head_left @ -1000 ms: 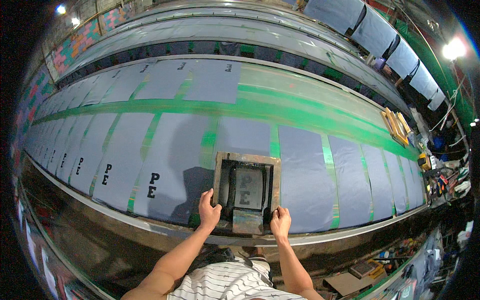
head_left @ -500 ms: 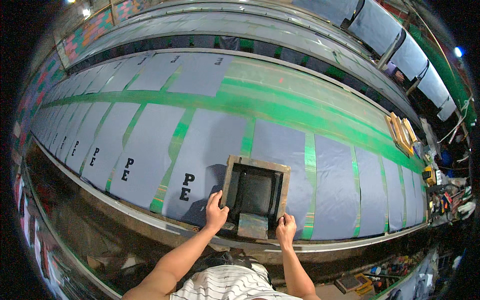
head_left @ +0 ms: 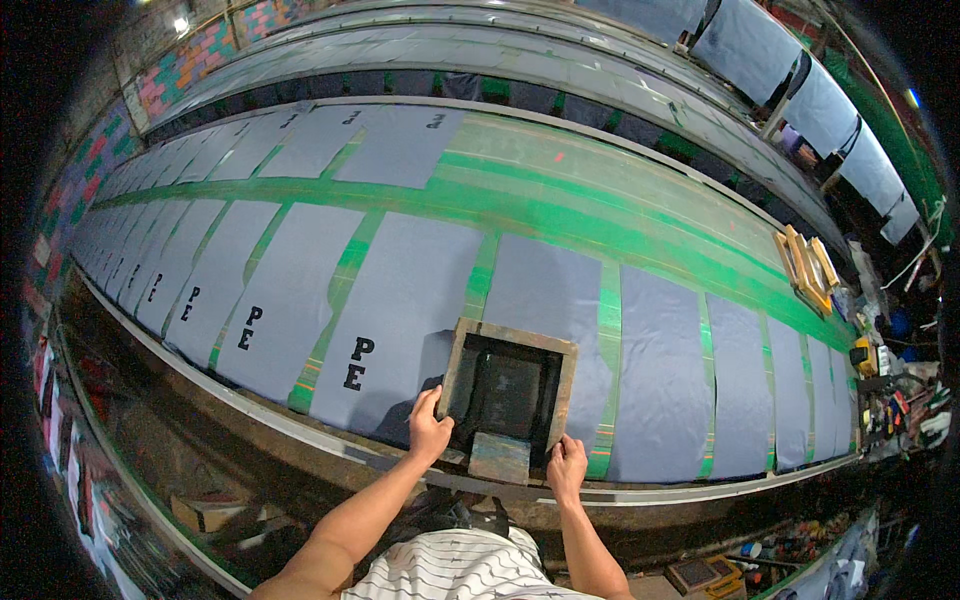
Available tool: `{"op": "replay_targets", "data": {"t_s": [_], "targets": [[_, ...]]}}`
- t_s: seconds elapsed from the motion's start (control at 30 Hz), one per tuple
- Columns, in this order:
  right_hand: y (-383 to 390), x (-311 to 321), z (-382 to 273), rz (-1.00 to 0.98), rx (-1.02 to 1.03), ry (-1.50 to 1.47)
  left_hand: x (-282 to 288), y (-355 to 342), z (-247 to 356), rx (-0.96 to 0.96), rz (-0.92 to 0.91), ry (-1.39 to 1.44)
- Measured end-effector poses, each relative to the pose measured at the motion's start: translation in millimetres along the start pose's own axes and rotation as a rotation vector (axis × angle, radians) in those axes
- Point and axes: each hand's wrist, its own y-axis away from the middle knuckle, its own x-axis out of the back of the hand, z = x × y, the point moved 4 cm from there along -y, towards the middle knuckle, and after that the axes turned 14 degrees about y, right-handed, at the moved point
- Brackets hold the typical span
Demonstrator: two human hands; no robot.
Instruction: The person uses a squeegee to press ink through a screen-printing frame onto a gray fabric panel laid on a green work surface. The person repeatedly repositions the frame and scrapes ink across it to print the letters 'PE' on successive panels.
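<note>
My left hand (head_left: 428,430) grips the left side of a square printing screen (head_left: 560,385), which has a worn frame, a dark inner area and a dull plate at its near end. My right hand (head_left: 566,465) holds the frame's lower right corner. The screen sits over a blue-grey fabric panel (head_left: 545,285) near the table's front edge. The panel just left (head_left: 400,280) bears dark printed letters, as do several others further left. Whether the screen rests flat or is slightly raised, I cannot tell.
The long green table (head_left: 560,160) carries rows of similar panels. Stacked wooden frames (head_left: 805,270) and cluttered supplies (head_left: 880,385) are at its right end. Further long tables (head_left: 430,55) run behind, sheets (head_left: 745,55) hang upper right, and more clutter (head_left: 705,570) lies below right.
The screen, held in both hands, has moved right onto the neighbouring panel, uncovering dark print on the panel it was over. My head's view has shifted.
</note>
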Motion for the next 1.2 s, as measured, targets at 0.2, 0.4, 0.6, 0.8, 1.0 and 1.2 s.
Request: {"op": "replay_targets", "data": {"t_s": [0.2,0.4,0.6,0.8,1.0,1.2], "targets": [[-4.5,5.2,3.4,0.001,-0.004,0.03,-7.0,0.0,-2.0,0.06,-0.008,0.089],[-4.0,3.6,4.1,0.023,-0.026,0.002,-9.5,-0.1,-6.1,0.08,-0.044,0.077],[-6.5,8.5,5.3,-0.029,-0.041,0.019,-12.5,-0.8,2.7,0.082,-0.065,0.021],[-5.4,6.7,6.8,0.031,-0.017,0.02,-11.8,-2.0,6.2,0.139,-0.08,0.026],[-11.1,3.7,17.5,-0.05,0.006,0.076,-13.8,-3.8,7.9,0.059,-0.114,-0.107],[3.7,38.0,-41.3,0.106,0.412,0.018,-12.9,-5.5,17.2,0.208,-0.124,-0.038]]}}
